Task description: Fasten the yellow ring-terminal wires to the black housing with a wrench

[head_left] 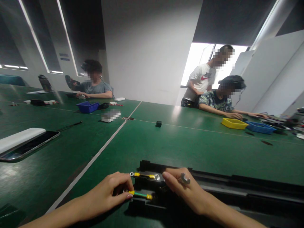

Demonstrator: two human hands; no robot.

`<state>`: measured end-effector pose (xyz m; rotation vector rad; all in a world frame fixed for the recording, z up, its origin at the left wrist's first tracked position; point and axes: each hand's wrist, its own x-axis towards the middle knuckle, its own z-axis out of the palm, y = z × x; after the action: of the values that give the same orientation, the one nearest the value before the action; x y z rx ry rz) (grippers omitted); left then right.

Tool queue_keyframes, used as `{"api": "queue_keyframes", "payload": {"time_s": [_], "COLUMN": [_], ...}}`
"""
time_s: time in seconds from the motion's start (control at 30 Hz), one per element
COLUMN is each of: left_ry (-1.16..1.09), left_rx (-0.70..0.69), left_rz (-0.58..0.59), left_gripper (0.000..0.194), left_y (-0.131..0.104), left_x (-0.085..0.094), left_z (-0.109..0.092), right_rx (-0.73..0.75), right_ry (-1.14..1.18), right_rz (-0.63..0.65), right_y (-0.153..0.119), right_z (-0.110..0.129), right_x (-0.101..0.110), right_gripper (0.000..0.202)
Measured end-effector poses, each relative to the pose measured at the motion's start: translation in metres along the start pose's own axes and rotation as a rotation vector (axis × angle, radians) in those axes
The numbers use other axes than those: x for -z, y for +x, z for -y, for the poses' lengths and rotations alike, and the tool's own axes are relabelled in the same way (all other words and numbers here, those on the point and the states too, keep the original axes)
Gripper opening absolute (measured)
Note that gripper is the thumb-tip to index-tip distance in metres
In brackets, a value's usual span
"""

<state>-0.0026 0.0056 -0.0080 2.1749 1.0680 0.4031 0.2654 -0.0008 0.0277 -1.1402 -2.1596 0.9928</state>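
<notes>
My left hand (pixel 116 188) pinches the yellow lug end of a green wire (pixel 140 194) over the near left end of a long black housing (pixel 237 190). The wire's other yellow lug reaches into the housing. Behind it lies a dark wire (pixel 143 175) with yellow sleeves and a silver ring lug at each end. My right hand (pixel 187 190) is closed just right of these wires. A silver open jaw, looking like the end of a wrench (pixel 184 180), sticks out over its knuckles; the rest is hidden in the hand. My right fingertips are partly hidden.
A small black block (pixel 158 124) stands mid-table. At left lie a phone (pixel 30 145) and a white box (pixel 21 136). Farther off are a blue bin (pixel 87 107), a yellow tray (pixel 234 123) and a blue tray (pixel 260 127). Two people sit across the table; another stands.
</notes>
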Motion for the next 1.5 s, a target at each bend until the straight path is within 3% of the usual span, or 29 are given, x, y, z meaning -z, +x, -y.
{"api": "queue_keyframes", "payload": {"time_s": [0.63, 0.93, 1.17, 1.5], "left_ry": [-0.004, -0.006, -0.018, -0.032], "left_rx": [-0.013, -0.011, -0.022, -0.044], "left_rz": [0.011, 0.011, 0.001, -0.003], "left_gripper": [0.011, 0.012, 0.010, 0.011], "left_y": [-0.001, 0.000, -0.001, -0.002], "left_x": [0.001, 0.001, 0.001, 0.002], "left_z": [0.001, 0.001, 0.001, -0.002], "right_rx": [0.027, -0.058, -0.011, -0.052], "right_ry": [-0.008, -0.031, 0.044, 0.173], "right_rz": [-0.004, 0.047, 0.002, -0.072], "right_y": [0.002, -0.001, 0.000, 0.000], "right_z": [-0.002, 0.007, -0.001, -0.003], "right_x": [0.000, 0.001, -0.002, -0.004], "right_gripper": [0.054, 0.054, 0.055, 0.058]}}
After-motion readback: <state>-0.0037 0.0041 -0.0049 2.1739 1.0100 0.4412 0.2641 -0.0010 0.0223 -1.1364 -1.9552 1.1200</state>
